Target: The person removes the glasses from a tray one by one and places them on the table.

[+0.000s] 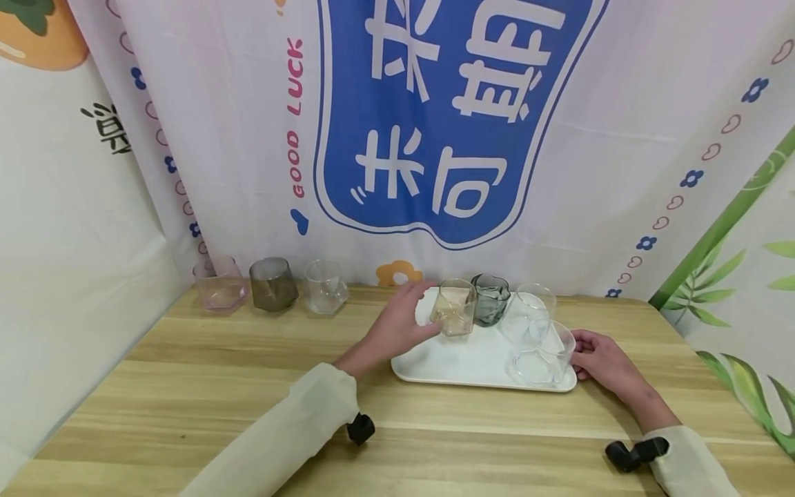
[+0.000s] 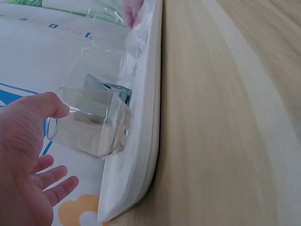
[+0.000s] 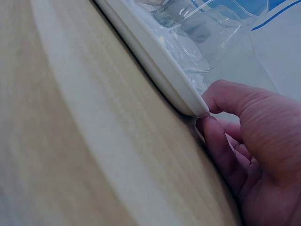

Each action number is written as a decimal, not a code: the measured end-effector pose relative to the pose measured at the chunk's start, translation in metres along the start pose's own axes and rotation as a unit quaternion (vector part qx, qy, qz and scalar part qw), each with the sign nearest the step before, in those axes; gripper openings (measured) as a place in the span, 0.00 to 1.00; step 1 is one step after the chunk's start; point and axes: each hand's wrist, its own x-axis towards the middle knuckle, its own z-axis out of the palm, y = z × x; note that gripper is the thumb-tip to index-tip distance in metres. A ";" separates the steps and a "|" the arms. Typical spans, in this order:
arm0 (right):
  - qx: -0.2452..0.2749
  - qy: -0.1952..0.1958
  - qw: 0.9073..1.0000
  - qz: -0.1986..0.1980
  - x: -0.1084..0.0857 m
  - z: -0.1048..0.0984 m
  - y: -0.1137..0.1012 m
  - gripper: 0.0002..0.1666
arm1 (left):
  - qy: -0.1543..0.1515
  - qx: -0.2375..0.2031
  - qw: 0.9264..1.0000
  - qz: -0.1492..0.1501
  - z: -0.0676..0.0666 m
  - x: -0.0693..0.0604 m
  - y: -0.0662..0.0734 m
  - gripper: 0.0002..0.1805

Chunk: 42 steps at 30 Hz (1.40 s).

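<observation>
A white tray (image 1: 459, 369) lies on the wooden table and bears several glasses. At its left stands a pale amber glass (image 1: 456, 314), with a dark grey glass (image 1: 491, 304) just behind it to the right. Two clear glasses are at the tray's right, a rear one (image 1: 535, 304) and a front one (image 1: 546, 359). My left hand (image 1: 404, 321) is beside the amber glass with fingers spread; in the left wrist view its thumb (image 2: 56, 106) overlaps the rim, and contact is hard to tell. My right hand (image 1: 605, 362) pinches the tray's right edge between thumb and finger.
Along the back left of the table (image 1: 261, 414) stand a pinkish glass (image 1: 220, 286), a brown glass (image 1: 273, 286) and a clear faceted glass (image 1: 325, 288). A printed cloth (image 1: 248, 138) hangs directly behind the table's rear edge.
</observation>
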 end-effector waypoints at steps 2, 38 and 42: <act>-0.003 -0.001 1.000 -0.001 0.001 0.000 0.000 0.28 | 0.000 -0.015 1.000 -0.010 0.004 0.004 0.001 0.40; 0.000 -0.003 1.000 0.006 -0.001 0.000 -0.001 0.31 | -0.032 -0.092 0.991 -0.097 0.035 0.034 0.008 0.48; -0.005 -0.004 1.000 0.005 -0.001 0.000 -0.002 0.31 | -0.031 -0.094 0.990 -0.101 0.035 0.033 0.008 0.47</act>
